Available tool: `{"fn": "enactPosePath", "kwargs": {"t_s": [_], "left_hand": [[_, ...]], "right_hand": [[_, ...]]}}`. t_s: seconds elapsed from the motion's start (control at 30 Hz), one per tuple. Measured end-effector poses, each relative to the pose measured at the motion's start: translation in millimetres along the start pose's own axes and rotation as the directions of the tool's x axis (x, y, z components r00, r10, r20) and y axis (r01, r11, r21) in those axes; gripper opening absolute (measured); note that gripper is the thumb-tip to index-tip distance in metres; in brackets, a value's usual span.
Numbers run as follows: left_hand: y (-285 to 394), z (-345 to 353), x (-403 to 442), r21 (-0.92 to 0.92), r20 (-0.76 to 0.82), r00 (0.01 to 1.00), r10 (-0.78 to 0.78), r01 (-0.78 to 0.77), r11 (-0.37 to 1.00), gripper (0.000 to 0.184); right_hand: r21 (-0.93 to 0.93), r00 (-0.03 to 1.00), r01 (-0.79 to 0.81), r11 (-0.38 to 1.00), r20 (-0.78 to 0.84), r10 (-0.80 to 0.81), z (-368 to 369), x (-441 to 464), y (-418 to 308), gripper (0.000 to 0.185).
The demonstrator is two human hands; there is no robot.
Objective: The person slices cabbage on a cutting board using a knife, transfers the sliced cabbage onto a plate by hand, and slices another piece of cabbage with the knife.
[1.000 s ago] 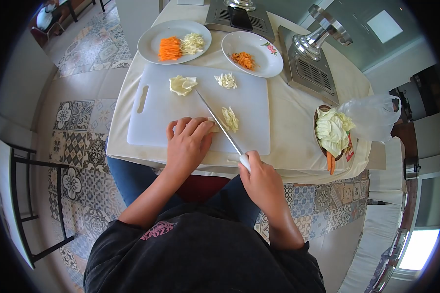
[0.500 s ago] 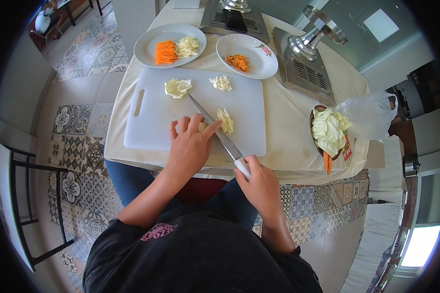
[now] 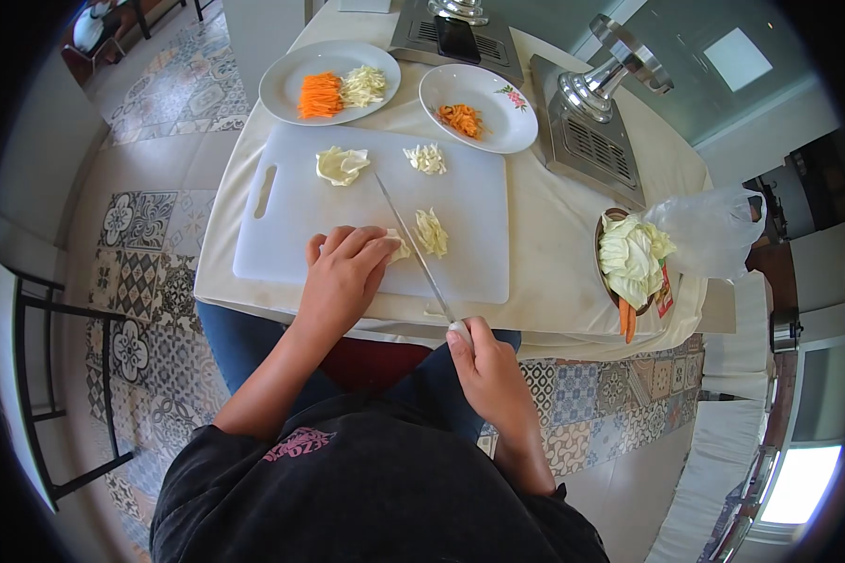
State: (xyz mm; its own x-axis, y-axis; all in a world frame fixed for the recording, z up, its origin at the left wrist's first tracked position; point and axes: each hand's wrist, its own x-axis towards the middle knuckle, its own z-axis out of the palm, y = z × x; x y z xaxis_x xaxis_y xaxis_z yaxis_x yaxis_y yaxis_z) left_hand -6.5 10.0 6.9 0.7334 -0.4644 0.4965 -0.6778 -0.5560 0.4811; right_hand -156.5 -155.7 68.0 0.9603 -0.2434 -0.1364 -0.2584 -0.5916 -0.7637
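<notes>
My left hand [image 3: 341, 272] presses a small cabbage piece [image 3: 399, 246] onto the white cutting board [image 3: 296, 235], its fingers bent together. In my right hand [image 3: 488, 371] is the white handle of a knife [image 3: 411, 246], whose blade points up and left across the board, just right of that piece. Cut cabbage strips [image 3: 431, 233] lie to the right of the blade. Farther back on the board are a cabbage leaf [image 3: 342, 166] and a small pile of chopped white pieces [image 3: 426, 159].
Behind the board stand a plate [image 3: 282, 84] with carrot and cabbage strips and a bowl [image 3: 516, 131] with carrot bits. Two metal burners [image 3: 587, 141] are at the back. On the right, a brown bowl [image 3: 603, 272] holds cabbage and carrots beside a plastic bag [image 3: 709, 230].
My left fingers were spread toward the blade half a second ago and are now drawn together on the piece. The blade now stands slightly apart from them, more to the right.
</notes>
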Motion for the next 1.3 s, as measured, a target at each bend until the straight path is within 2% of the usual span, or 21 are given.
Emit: {"fn": "enactPosePath", "kwargs": {"t_s": [0.37,0.47,0.5,0.57,0.67,0.77,0.87,0.97,1.07,1.17,1.3], "left_hand": [[-4,-2,1,0.017,0.001,1.0,0.011,-0.011,1.0,0.016],[-5,-1,1,0.004,0.001,1.0,0.008,-0.008,1.0,0.016],[-5,-1,1,-0.003,0.001,1.0,0.004,-0.004,1.0,0.016],[-7,0,1,-0.003,-0.009,1.0,0.013,-0.013,1.0,0.017],[-7,0,0,-0.002,-0.015,1.0,0.017,-0.017,1.0,0.017],[-6,-1,0,0.004,-0.015,1.0,0.015,-0.015,1.0,0.018],[-8,0,-1,0.021,-0.019,1.0,0.023,-0.022,1.0,0.017],[-9,1,-2,0.026,-0.017,0.999,0.036,-0.035,0.999,0.018],[-10,0,-1,0.025,-0.007,0.999,0.05,-0.05,0.998,0.018],[-10,0,-2,0.026,0.015,0.998,0.062,-0.062,0.998,0.019],[-3,-7,2,0.015,0.05,0.997,0.051,-0.052,0.999,0.021]], "right_hand": [[-0.051,0.999,-0.016,0.999,0.046,0.018,12,1,6,0.029],[0.029,0.99,-0.05,0.998,0.137,0.045,9,3,8,0.028],[0.11,0.968,-0.15,0.983,0.218,0.123,9,5,9,0.028],[0.243,0.886,-0.358,0.902,0.393,0.246,9,8,16,0.027],[0.62,0.874,-0.39,0.681,0.482,0.062,16,8,34,0.029],[0.68,0.871,-0.438,0.587,0.483,0.09,12,7,24,0.038],[0.79,0.874,-0.435,0.433,0.486,-0.008,10,7,35,0.044],[0.76,0.842,-0.504,0.41,0.539,0.035,9,5,29,0.047],[0.733,0.824,-0.509,0.451,0.566,0.01,15,2,31,0.045],[0.673,0.859,-0.45,0.587,0.505,0.081,20,2,20,0.046],[0.626,0.879,-0.43,0.651,0.455,0.144,26,1,17,0.044]]}}
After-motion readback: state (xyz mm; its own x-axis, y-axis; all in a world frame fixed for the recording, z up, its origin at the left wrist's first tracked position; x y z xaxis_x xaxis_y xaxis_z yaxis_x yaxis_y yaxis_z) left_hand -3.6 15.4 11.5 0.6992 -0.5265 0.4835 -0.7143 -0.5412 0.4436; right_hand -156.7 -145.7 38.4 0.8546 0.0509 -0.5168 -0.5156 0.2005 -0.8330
